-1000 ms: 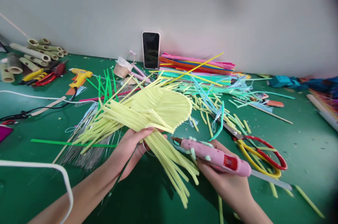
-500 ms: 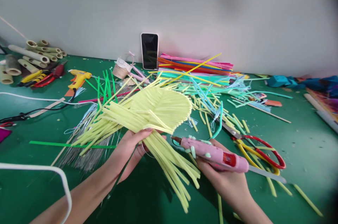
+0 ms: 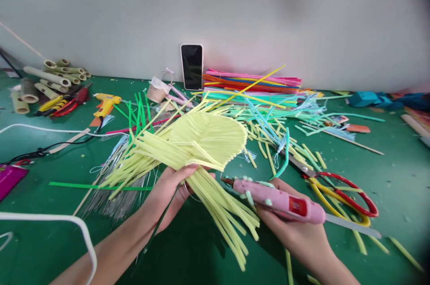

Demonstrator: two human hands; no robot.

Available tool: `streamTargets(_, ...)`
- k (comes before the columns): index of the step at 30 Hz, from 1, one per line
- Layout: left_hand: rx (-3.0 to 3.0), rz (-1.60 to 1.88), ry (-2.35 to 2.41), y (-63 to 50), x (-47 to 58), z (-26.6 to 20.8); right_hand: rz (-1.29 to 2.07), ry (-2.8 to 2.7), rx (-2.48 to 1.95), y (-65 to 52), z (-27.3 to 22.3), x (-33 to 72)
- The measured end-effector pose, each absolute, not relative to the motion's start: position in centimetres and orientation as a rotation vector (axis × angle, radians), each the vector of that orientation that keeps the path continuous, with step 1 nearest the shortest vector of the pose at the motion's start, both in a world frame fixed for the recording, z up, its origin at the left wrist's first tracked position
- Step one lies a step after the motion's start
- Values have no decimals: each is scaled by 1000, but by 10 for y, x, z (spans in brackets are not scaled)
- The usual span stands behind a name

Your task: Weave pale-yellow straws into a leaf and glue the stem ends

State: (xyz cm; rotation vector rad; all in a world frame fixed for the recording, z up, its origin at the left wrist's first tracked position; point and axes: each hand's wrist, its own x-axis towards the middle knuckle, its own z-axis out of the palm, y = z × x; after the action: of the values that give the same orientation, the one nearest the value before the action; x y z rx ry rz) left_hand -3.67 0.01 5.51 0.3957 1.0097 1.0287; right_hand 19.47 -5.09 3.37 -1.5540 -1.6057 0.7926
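Observation:
A pale yellow-green leaf [image 3: 210, 135] made of pipe cleaners is pinched at its lower part by my left hand [image 3: 176, 184], thumb on top. Long loose pipe-cleaner ends [image 3: 218, 204] fan out from it toward the lower right. My right hand [image 3: 292, 222] is wrapped round a pink hot glue gun [image 3: 278, 197] with a glue stick [image 3: 352, 225] sticking out of its back. The gun's brown nozzle sits just below the leaf's lower edge; I cannot tell whether it touches. Some fingers of both hands are hidden.
Scissors [image 3: 336, 191] with red and yellow handles lie right of the gun. A yellow glue gun [image 3: 106, 105], pliers [image 3: 72, 102] and bamboo tubes [image 3: 53, 76] lie left. A phone [image 3: 192, 66] leans on the wall beside bundled pipe cleaners [image 3: 251, 82]. A white cable [image 3: 83, 235] crosses the lower left.
The whole view has shifted slightly, so things appear a little farther right. Both hands keep their holds, and the nozzle stays close under the leaf's edge.

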Motion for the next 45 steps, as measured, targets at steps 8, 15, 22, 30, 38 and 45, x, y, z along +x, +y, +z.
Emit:
streamTargets(8,467,1023,1049,1,-34,55,-113,-1902,-1814,-44,39,249)
streamTargets(15,449,1041,1062,2,-34,57,-203,-1487,-2576,-37,58,281)
streamTargets(22,431,1036,1080,2,-33,57,-49,-1210,-2695,-37,60,301)
streamTargets(30,468,1032,1080,3,-34,55,24,-1134,-2784,-25,46,316)
streamTargets(38,463,1043,1080,4,-34,53,-307,-1422,-2535,-36,60,283)
streamTargets(45,525,1002,1108,2,-34,49,691,-1902,-1555,-50,71,201)
